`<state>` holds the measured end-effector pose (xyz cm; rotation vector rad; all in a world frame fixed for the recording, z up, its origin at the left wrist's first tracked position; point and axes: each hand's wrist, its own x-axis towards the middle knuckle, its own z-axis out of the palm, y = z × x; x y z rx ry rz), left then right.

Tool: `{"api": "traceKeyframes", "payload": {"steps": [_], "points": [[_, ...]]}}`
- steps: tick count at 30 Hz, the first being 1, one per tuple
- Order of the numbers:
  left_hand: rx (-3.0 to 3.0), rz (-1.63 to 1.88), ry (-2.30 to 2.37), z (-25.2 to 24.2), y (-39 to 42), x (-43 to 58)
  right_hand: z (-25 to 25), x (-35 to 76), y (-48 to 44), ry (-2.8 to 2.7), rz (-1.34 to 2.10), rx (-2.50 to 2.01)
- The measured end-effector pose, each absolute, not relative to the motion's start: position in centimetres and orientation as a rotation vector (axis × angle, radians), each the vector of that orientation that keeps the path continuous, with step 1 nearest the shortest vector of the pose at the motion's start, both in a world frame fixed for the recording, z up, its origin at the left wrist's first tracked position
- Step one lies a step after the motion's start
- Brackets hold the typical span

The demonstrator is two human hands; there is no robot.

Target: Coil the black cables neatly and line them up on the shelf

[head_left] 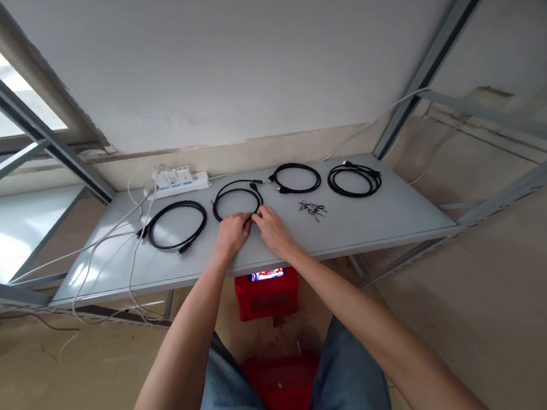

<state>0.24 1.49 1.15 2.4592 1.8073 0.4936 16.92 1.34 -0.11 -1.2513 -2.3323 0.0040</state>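
On the grey surface [381, 221] along a pale wall [243, 54], the left hand [233, 232] and the right hand [273, 229] are pinching the second coiled black cable [235, 190] from left, at its near edge.

Cable coils [254, 188] on shelf [381, 221]; power strip [196, 183] behind, at left.

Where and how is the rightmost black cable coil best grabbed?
Near rim, likely, with the right hand coming from the front of the shelf, slightly above: the coil lies flat, its strands bunched, so pinching all together should hold the loop. The thin black ties lie off to its left.
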Motion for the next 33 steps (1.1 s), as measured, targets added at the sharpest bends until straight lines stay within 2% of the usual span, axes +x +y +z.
{"api": "traceKeyframes", "payload": {"steps": [12,33], "points": [[2.445,0.491,1.810,1.0,1.5,0.1,-1.0,17.2,2.1,-2.303,0.191,-1.126],[2.467,0.491,1.811,1.1,1.4,0.1,-0.7,17.6,2.9,-1.865,0.609,-1.004]]}}
